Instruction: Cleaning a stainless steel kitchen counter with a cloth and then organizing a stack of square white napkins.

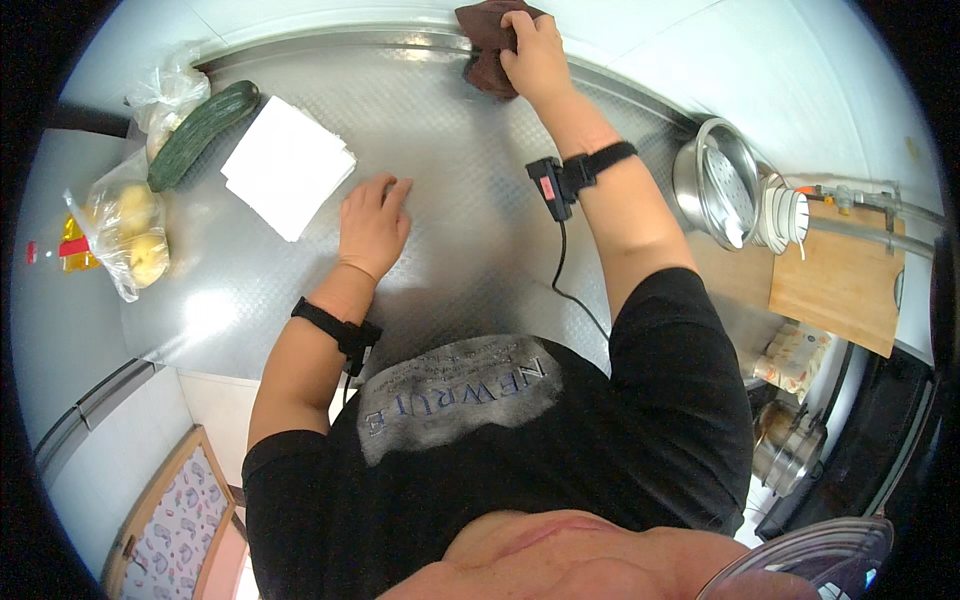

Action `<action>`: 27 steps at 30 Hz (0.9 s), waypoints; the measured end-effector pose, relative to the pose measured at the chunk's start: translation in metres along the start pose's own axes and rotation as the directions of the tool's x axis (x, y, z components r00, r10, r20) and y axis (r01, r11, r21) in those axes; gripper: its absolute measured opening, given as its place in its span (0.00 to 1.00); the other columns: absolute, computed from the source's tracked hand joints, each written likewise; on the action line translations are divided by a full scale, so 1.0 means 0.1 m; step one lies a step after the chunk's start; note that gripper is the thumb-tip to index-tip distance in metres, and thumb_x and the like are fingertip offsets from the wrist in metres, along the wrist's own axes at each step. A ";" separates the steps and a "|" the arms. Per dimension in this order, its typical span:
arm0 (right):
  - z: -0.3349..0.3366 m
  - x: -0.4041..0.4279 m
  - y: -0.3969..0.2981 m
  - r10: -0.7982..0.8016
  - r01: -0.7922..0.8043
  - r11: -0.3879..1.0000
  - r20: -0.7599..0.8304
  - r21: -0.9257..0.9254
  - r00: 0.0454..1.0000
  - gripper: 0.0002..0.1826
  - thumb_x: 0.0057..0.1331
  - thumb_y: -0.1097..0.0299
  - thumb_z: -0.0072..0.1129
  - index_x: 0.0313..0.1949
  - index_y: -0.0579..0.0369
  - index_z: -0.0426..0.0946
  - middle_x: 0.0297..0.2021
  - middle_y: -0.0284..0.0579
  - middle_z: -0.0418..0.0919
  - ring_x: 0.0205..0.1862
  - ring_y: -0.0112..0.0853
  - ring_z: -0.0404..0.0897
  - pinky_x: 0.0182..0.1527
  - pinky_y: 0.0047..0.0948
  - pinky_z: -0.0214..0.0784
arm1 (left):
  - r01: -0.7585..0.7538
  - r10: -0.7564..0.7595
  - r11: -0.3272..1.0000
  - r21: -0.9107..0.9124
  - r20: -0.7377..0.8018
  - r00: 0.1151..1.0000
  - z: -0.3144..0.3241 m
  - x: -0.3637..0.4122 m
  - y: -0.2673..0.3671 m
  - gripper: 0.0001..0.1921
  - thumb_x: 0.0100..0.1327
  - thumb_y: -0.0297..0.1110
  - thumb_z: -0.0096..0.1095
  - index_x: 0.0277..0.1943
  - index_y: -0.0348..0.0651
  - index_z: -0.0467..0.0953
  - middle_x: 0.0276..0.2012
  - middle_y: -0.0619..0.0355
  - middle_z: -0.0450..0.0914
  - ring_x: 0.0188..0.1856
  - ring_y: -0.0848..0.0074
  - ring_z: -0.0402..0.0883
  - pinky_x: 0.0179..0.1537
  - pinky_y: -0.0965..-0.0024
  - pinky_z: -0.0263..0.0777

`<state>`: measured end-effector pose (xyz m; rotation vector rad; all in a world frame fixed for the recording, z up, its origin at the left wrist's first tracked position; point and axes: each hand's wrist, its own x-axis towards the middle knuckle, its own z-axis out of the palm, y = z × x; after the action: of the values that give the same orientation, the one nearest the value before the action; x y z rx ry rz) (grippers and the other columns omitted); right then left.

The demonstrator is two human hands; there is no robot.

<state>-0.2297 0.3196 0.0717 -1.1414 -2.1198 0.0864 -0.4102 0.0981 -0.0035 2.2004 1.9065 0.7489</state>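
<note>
My right hand (pixel 536 56) grips a dark brown cloth (pixel 487 30) at the back of the metal countertop (pixel 442 135). Part of the cloth lies up against the wall's foot, and part rests on the counter's raised rear edge. My left hand (pixel 375 225) is over the counter, holding nothing, with its fingers somewhat apart. Just left of it lies a stack of white paper sheets (pixel 285 169). Beyond the stack is a long green cucumber-like vegetable (pixel 202 135), slanting across the counter's left side.
On the left are a clear plastic bag of round yellowish produce (pixel 139 236) and another clear bag (pixel 172 94). A steel basin (pixel 694 180) with a perforated steel piece, several stacked bowls (pixel 784 214) and a wooden cutting board (pixel 840 277) are at right. Steel pots (pixel 787 450) stand lower right.
</note>
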 end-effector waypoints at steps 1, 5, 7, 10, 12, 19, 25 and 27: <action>-0.05 -0.01 -0.02 0.000 0.000 1.000 -0.010 0.004 1.000 0.19 0.46 0.82 0.51 0.41 0.55 0.67 0.36 0.58 0.67 0.41 0.54 0.67 0.45 0.44 0.63 | 0.003 -0.003 1.000 -0.004 0.005 1.000 0.00 0.02 0.01 0.17 0.54 0.27 0.53 0.49 0.46 0.73 0.47 0.54 0.71 0.49 0.60 0.69 0.49 0.61 0.62; -0.40 -0.11 -0.23 0.026 -0.024 0.996 -0.026 0.086 0.999 0.20 0.48 0.79 0.51 0.43 0.54 0.66 0.37 0.59 0.67 0.42 0.55 0.67 0.46 0.45 0.62 | 0.138 -0.119 0.908 -0.396 0.071 0.990 -0.18 0.51 0.13 0.17 0.59 0.34 0.55 0.51 0.41 0.71 0.51 0.49 0.71 0.52 0.56 0.69 0.53 0.61 0.63; -0.53 -0.18 -0.35 0.057 -0.052 0.991 -0.037 0.120 0.998 0.20 0.49 0.78 0.52 0.44 0.53 0.66 0.37 0.60 0.67 0.43 0.55 0.67 0.46 0.45 0.62 | 0.120 -0.131 0.821 -0.558 0.021 0.991 -0.33 0.88 0.32 0.22 0.61 0.42 0.56 0.54 0.38 0.69 0.53 0.47 0.71 0.55 0.58 0.69 0.54 0.64 0.62; -0.58 -0.32 -0.46 0.010 0.012 0.977 -0.105 0.211 0.994 0.20 0.48 0.76 0.56 0.44 0.54 0.68 0.39 0.54 0.68 0.44 0.49 0.67 0.47 0.40 0.63 | 0.086 -0.078 0.680 -0.728 0.045 0.996 -0.30 1.28 0.43 0.27 0.61 0.48 0.56 0.55 0.35 0.66 0.53 0.46 0.71 0.55 0.64 0.70 0.55 0.66 0.62; -0.61 -0.46 -0.47 0.001 0.021 0.963 -0.080 0.270 0.997 0.23 0.49 0.75 0.57 0.47 0.52 0.66 0.42 0.55 0.66 0.46 0.51 0.67 0.48 0.41 0.64 | 0.191 -0.027 0.584 -0.789 0.217 0.976 -0.36 1.45 0.61 0.28 0.62 0.47 0.57 0.57 0.34 0.64 0.51 0.47 0.72 0.54 0.68 0.70 0.54 0.69 0.63; -1.15 -0.77 -0.37 0.262 -0.285 0.862 0.113 0.419 0.958 0.28 0.57 0.65 0.59 0.56 0.52 0.62 0.48 0.53 0.65 0.49 0.45 0.69 0.49 0.38 0.66 | 0.027 -0.077 0.665 -0.746 -0.033 0.996 -0.84 1.90 0.90 0.20 0.64 0.33 0.50 0.57 0.35 0.62 0.50 0.50 0.74 0.52 0.68 0.72 0.54 0.70 0.65; -1.10 -1.42 0.43 0.541 -0.571 0.820 0.371 -0.032 0.755 0.23 0.58 0.62 0.57 0.50 0.58 0.67 0.50 0.55 0.68 0.49 0.47 0.71 0.50 0.39 0.66 | -0.372 0.277 0.780 -0.503 -0.255 0.926 -1.57 2.76 1.01 0.19 0.58 0.29 0.52 0.53 0.48 0.70 0.45 0.59 0.75 0.49 0.71 0.72 0.51 0.66 0.63; -1.09 -1.54 0.53 0.606 -0.614 0.775 0.453 -0.150 0.654 0.23 0.57 0.60 0.58 0.49 0.59 0.68 0.49 0.55 0.69 0.50 0.47 0.71 0.50 0.39 0.66 | -0.416 0.331 0.817 -0.400 -0.265 0.906 -1.85 2.87 1.10 0.19 0.61 0.34 0.50 0.55 0.44 0.64 0.50 0.45 0.73 0.53 0.54 0.70 0.52 0.57 0.64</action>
<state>-0.0710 0.2081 0.0468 -1.9523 -2.0107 0.7804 -0.3740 0.3121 0.2821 2.2696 1.1815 1.3455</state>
